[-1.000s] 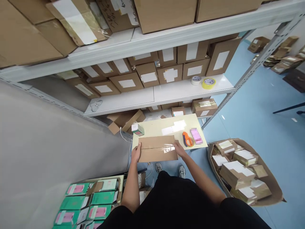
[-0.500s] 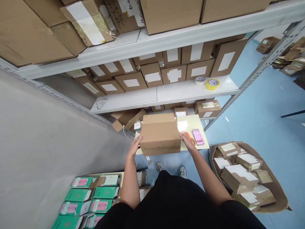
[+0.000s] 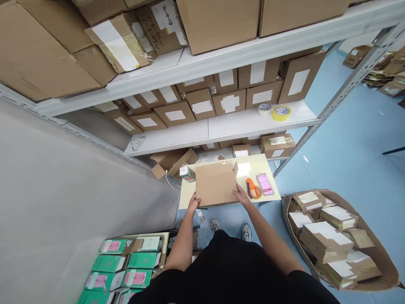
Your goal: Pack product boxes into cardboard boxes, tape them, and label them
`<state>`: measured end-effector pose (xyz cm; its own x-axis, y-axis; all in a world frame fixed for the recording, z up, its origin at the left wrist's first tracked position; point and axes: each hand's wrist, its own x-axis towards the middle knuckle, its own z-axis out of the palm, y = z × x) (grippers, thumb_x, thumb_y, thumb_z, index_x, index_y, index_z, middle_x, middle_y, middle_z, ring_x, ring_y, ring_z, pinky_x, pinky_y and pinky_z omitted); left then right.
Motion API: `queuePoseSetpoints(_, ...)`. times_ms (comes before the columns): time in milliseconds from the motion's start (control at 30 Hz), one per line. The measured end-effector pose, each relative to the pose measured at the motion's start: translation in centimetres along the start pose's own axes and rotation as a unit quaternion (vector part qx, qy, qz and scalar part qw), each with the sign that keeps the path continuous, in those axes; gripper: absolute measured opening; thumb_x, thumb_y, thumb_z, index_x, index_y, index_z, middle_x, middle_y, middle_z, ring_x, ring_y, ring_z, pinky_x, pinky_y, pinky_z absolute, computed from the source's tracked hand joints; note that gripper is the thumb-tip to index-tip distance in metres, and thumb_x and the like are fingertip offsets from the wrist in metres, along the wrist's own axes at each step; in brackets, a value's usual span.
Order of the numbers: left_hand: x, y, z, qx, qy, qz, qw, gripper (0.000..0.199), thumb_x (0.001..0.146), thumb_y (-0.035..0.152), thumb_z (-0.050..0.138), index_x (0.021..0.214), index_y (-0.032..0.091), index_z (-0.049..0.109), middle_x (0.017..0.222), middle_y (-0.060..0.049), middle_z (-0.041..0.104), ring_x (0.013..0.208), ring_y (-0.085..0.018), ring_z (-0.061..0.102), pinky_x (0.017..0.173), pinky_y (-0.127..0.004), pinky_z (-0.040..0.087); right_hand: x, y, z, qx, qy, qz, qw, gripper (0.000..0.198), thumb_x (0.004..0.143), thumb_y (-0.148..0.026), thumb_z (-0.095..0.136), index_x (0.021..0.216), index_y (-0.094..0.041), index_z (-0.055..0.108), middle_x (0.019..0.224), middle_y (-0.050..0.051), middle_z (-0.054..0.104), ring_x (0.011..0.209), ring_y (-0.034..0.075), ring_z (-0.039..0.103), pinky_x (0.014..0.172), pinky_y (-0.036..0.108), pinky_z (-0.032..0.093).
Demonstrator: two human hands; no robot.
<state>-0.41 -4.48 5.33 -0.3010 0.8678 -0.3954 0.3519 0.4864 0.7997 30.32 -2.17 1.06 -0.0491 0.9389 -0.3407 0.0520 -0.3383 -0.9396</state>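
Carton (image 3: 217, 183): over the pale surface (image 3: 188, 196), flap raised at its right end; whether it rests there, I cannot tell.
Left hand (image 3: 193, 204): gripping the carton's near left corner.
Right hand (image 3: 241, 195): gripping its right side, near the front.
Small green-and-white box (image 3: 187, 173): just left of the carton.
Orange tool (image 3: 253, 188): right of the right hand, beside a blurred pink item (image 3: 265, 184).
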Motion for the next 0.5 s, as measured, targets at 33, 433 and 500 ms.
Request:
queuePoseSetpoints(33, 0.1, 0.1, -0.3, -0.021, -0.024, -0.005, 0.999, 0.057, 0.081, 0.022, 0.074, 0.135, 0.018, 0.060, 0.125, -0.014, 0.074, 0.114, -0.027, 0.072, 0.100, -0.041, 0.056, 0.1, -0.4, 0.0, -0.009, -0.009, -0.013, 1.000, 0.070, 0.083, -0.033, 0.056, 0.152, -0.022, 0.050, 0.138, 0.008, 0.069, 0.124, 0.027, 0.066, 0.104, 0.047, 0.055)
queuePoseSetpoints(433, -1.0, -1.0, -0.8, -0.083, 0.021, 0.062, 0.994, 0.073, 0.068, 0.040, 0.089, 0.131, 0.022, 0.057, 0.137, -0.014, 0.067, 0.128, -0.026, 0.064, 0.106, -0.039, 0.054, -1.5, -1.6, -2.8, -0.019, 0.045, -0.115, 0.992, 0.078, 0.085, -0.039, 0.065, 0.158, -0.026, 0.042, 0.152, 0.011, 0.057, 0.145, 0.029, 0.047, 0.120, 0.051, 0.037)
queuePoseSetpoints(500, -0.8, -0.3, -0.2, -0.090, 0.021, 0.057, 0.994, 0.068, 0.067, 0.042, 0.089, 0.124, 0.020, 0.060, 0.128, -0.015, 0.071, 0.121, -0.026, 0.068, 0.105, -0.040, 0.055, -1.6, -0.8, -2.5, -0.037, 0.034, -0.085, 0.995, 0.077, 0.081, -0.037, 0.066, 0.155, -0.025, 0.045, 0.150, 0.012, 0.058, 0.145, 0.030, 0.048, 0.119, 0.052, 0.038)
